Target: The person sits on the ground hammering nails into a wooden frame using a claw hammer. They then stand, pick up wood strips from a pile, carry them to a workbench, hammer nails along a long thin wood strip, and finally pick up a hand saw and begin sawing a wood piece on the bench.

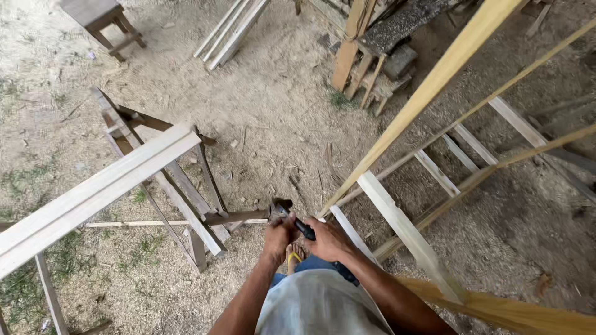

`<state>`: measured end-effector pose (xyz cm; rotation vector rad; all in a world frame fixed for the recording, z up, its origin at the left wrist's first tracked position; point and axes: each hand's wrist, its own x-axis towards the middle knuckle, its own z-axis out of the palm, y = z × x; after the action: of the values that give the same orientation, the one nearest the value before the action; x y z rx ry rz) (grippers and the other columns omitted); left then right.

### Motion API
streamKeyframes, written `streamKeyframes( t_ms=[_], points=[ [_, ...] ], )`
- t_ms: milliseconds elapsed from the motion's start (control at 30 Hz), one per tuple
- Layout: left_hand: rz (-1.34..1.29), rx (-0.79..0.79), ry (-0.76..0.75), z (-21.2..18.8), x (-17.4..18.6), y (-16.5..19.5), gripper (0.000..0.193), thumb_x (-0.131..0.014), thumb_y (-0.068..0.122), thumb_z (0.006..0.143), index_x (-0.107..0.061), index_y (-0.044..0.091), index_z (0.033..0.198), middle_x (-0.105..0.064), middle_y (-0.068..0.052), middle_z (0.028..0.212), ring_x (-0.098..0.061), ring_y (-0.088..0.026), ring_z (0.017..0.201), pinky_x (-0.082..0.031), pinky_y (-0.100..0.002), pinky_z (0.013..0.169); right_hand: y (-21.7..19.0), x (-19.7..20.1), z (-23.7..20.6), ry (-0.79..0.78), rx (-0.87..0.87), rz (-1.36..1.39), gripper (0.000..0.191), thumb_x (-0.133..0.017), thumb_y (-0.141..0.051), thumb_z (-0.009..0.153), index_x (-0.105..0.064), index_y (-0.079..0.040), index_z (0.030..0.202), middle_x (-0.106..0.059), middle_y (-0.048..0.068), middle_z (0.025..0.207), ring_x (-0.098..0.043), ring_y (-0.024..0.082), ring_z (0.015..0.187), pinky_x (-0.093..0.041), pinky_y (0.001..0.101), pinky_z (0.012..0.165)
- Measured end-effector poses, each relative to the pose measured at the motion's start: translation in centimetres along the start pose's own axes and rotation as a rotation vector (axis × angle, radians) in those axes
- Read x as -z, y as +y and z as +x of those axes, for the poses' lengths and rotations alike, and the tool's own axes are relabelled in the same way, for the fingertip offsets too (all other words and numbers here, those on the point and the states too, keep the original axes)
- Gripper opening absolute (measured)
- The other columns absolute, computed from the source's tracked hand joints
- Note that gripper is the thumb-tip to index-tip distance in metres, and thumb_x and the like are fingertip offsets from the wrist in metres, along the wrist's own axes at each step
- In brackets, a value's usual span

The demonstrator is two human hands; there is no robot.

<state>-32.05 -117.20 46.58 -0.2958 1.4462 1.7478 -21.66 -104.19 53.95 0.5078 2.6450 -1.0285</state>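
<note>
Item: hammer [290, 217]. We grip it in both fists, left hand [279, 236] near the head, right hand [327, 241] closed on the handle; step, readying it. Next calls for steady aim.

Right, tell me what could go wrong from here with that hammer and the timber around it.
1. Both hands, left hand and right hand, crowd the hammer; a slip could pinch fingers.
2. A sandalled foot sits directly below, exposed if the hammer drops.
3. The long pale beam lies across the sawhorse and the slatted frame leans close by on loose sawdust ground; a knock might shift either.
</note>
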Motion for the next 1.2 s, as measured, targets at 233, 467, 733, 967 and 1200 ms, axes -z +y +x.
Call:
streamKeyframes(
  t_ms=[233, 467, 733, 967, 1200],
  points=[
    [0.042, 0.146, -0.053, 6.0, 1.5, 5.7, 0.029, -0.071, 0.034, 0.094, -0.067, 0.006, 0.086, -0.063, -0.005, 0.070, -0.059, -0.016, 0.058, -0.048, -0.029, 0.054, -2.3, 3.3, 4.9, -0.011, -0.082, 0.081, 0.051, -0.080, -0.028, 0.083, -0.060, -0.005, 0.124, -0.073, 0.019, 0.097, -0.072, 0.033, 0.089, -0.056, 0.0438, 0.077],
    [0.107, 0.102, -0.143, 13.6, 3.6, 11.0, 0.028, -0.072, 0.033, 0.095, -0.067, 0.005, 0.095, -0.066, -0.005, 0.079, -0.061, -0.016, 0.065, -0.052, -0.030, 0.061, -5.8, 5.2, 13.5, 0.006, -0.172, 0.066, 0.046, -0.077, -0.023, 0.082, -0.062, -0.002, 0.120, -0.074, 0.019, 0.091, -0.074, 0.029, 0.083, -0.057, 0.0417, 0.076],
    [0.188, -0.084, -0.107, 21.9, 6.2, 20.5, 0.035, -0.073, 0.035, 0.092, -0.067, 0.004, 0.107, -0.071, -0.008, 0.085, -0.064, -0.014, 0.074, -0.053, -0.029, 0.068, -9.7, 9.4, 26.3, 0.108, -0.050, 0.142, 0.046, -0.077, -0.021, 0.081, -0.063, -0.003, 0.120, -0.074, 0.018, 0.087, -0.075, 0.029, 0.079, -0.058, 0.0421, 0.072],
    [0.141, -0.185, -0.139, 30.8, 1.2, 29.1, 0.035, -0.064, 0.035, 0.099, -0.067, 0.001, 0.103, -0.073, -0.007, 0.087, -0.065, -0.012, 0.074, -0.053, -0.028, 0.068, -10.7, 15.1, 40.3, 0.147, 0.045, 0.219, 0.046, -0.079, -0.019, 0.079, -0.063, -0.007, 0.120, -0.076, 0.017, 0.088, -0.076, 0.029, 0.079, -0.059, 0.0426, 0.070],
    [0.213, -0.277, -0.116, 42.6, -5.4, 38.5, 0.030, -0.071, 0.030, 0.099, -0.070, 0.000, 0.101, -0.069, -0.007, 0.083, -0.057, -0.013, 0.072, -0.045, -0.030, 0.063, -4.9, 21.0, 54.8, 0.406, 0.353, 0.239, 0.055, -0.081, -0.014, 0.076, -0.059, -0.005, 0.125, -0.074, 0.023, 0.096, -0.073, 0.040, 0.092, -0.059, 0.0470, 0.072]
  ],
)
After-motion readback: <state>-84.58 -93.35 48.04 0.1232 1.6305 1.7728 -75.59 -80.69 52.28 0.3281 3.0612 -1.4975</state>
